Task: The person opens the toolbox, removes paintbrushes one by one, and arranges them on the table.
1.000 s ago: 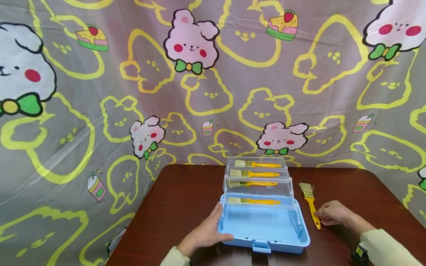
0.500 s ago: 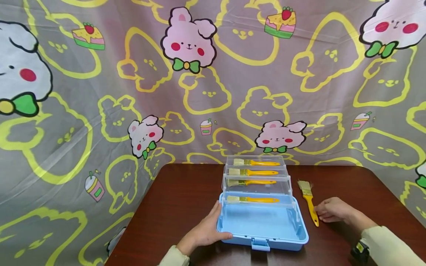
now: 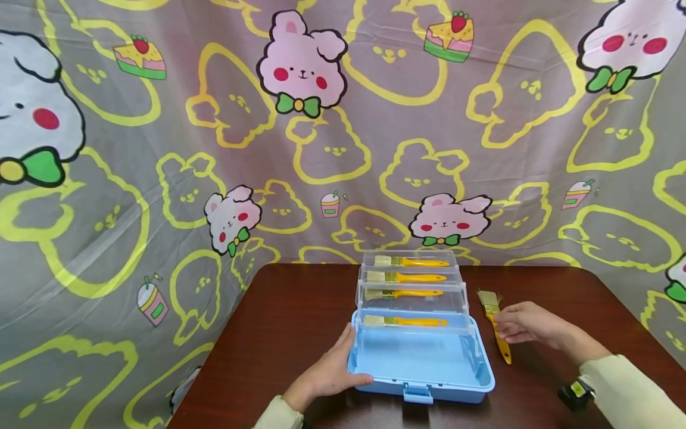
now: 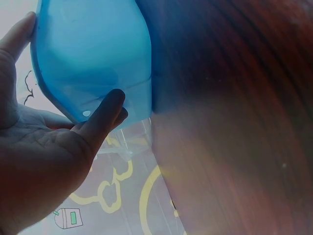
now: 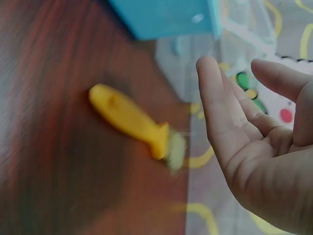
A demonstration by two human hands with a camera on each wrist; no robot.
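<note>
A light-blue toolbox point(image 3: 423, 357) with stepped clear trays point(image 3: 412, 301) stands unfolded on the table. My left hand point(image 3: 333, 366) rests against its left side, thumb at the front rim, fingers along the wall. In the left wrist view those straight fingers touch the blue plastic point(image 4: 98, 49). A paintbrush point(image 3: 504, 345) with a yellow handle and pale bristles lies on the table right of the toolbox. Over its handle is my right hand point(image 3: 527, 323), partly covering it. The right wrist view shows the thumb and fingers parted, with the brush handle point(image 5: 124, 117) apart from them.
Several yellow-handled paintbrushes lie crosswise in the trays, such as the front brush point(image 3: 407, 322). A latch point(image 3: 418, 393) hangs at the toolbox front. The dark wooden table point(image 3: 289, 310) meets a rabbit-patterned cloth point(image 3: 321, 149) at its back and left.
My right hand has moved left and slightly up, from beside the handle's end to over its middle. The paintbrush still lies on the table; my left hand stays on the toolbox.
</note>
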